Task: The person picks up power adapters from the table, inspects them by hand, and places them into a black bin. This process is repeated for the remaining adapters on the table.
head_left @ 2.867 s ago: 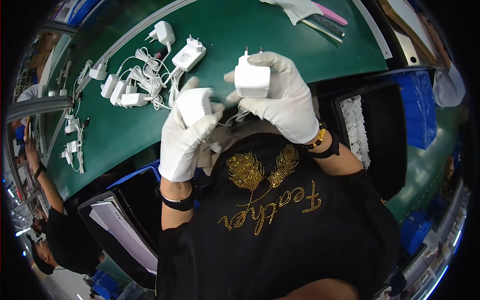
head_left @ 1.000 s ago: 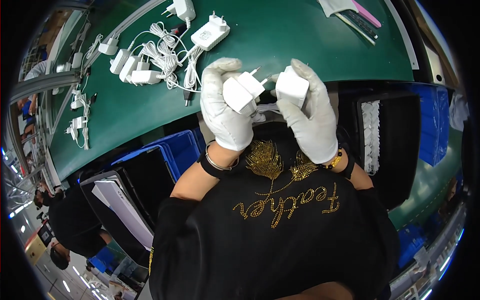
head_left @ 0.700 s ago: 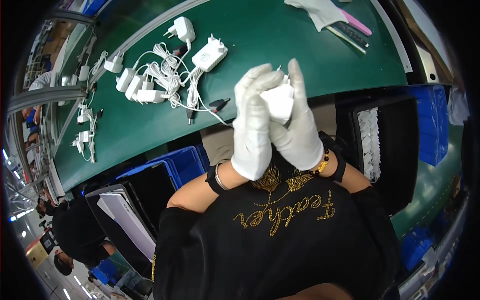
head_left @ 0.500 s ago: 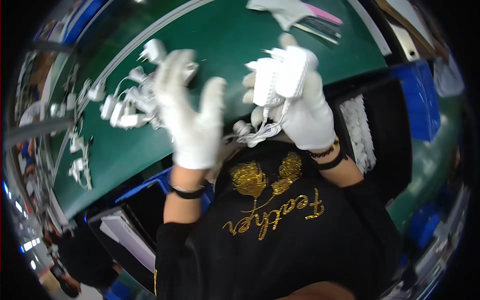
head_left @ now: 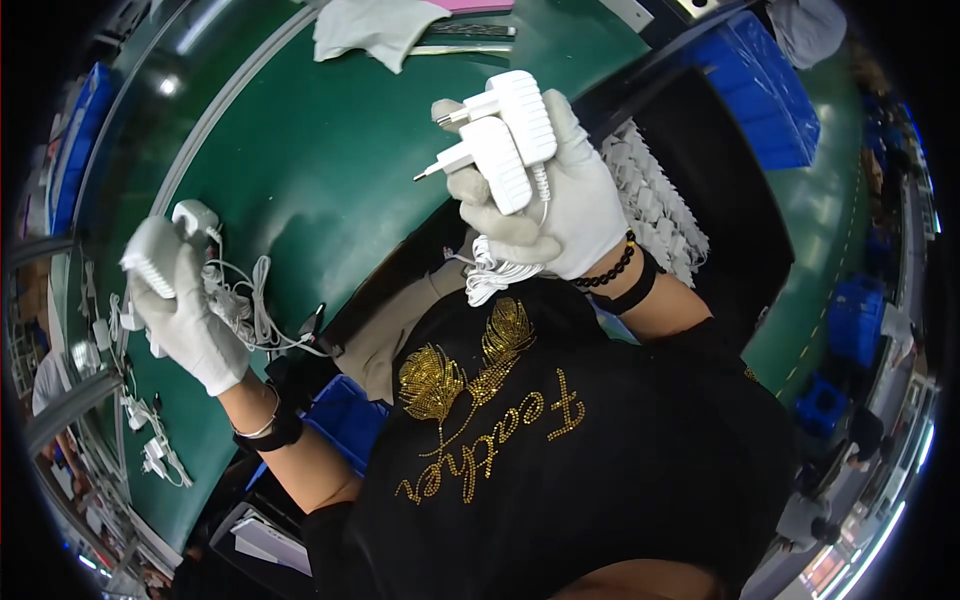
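Two white plug-in power adapters, one (head_left: 497, 165) a little below the other (head_left: 526, 118), are gripped side by side in my right hand (head_left: 580, 205), their plug pins pointing left. Their bundled white cable (head_left: 490, 270) hangs below my curled fingers. Over at the left, my gloved left hand (head_left: 200, 340) is closed around another white power adapter (head_left: 155, 255), slightly blurred. Beside and behind it lie more adapters (head_left: 195, 217) and tangled white cables (head_left: 262, 300) on the green table. Both hands wear white gloves.
A white cloth (head_left: 375, 30) lies at the table's far side with a pink item (head_left: 470, 5). To the right stands a black bin (head_left: 735, 200) with many white pieces stacked inside, and a blue crate (head_left: 765, 100) beyond it. A blue bin (head_left: 345, 420) sits below the table edge.
My view has turned. My left hand, open over the adapter pile before, now holds an adapter at the left. My right hand keeps its two adapters, now tilted with pins leftward.
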Action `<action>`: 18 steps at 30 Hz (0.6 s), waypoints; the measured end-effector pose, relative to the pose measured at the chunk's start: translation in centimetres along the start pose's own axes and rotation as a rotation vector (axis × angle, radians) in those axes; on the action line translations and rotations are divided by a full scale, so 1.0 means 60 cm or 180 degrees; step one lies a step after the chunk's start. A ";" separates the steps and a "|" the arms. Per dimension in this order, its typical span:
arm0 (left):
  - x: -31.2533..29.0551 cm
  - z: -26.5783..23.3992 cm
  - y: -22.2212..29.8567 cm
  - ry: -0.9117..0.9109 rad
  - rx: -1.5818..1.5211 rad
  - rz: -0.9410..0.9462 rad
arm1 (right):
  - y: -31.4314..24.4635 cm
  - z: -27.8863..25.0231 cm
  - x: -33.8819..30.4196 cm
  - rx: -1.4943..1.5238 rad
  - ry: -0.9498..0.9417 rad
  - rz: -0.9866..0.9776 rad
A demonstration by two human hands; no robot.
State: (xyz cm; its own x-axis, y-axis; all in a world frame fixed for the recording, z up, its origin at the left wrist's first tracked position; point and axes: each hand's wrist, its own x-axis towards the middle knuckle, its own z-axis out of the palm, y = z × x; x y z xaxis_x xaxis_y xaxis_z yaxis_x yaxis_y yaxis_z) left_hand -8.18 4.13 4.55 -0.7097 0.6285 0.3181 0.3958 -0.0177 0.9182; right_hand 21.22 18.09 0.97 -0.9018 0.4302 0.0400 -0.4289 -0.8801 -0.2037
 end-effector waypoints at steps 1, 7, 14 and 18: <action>-0.004 -0.002 -0.004 -0.0037 -0.0017 -0.0007 | -0.007 -0.003 -0.009 -0.0074 0.0057 -0.0054; -0.036 -0.001 -0.069 -0.0654 0.1136 -0.0249 | -0.054 0.003 -0.069 -0.0707 0.0082 -0.0455; -0.050 0.004 -0.078 -0.1334 0.2367 0.0234 | -0.178 0.111 -0.145 -0.3854 0.1194 -0.1441; -0.046 0.028 -0.059 -0.0854 0.2011 0.0235 | -0.241 0.108 -0.197 -0.7030 0.1430 -0.1837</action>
State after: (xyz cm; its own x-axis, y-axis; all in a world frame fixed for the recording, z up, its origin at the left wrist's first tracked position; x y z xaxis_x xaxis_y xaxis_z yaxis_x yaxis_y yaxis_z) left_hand -6.65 3.76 0.06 -0.5315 0.8152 0.2303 0.7590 0.3375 0.5568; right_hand 37.75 24.45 9.80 -0.5552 0.7378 0.3839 0.4235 0.6480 -0.6330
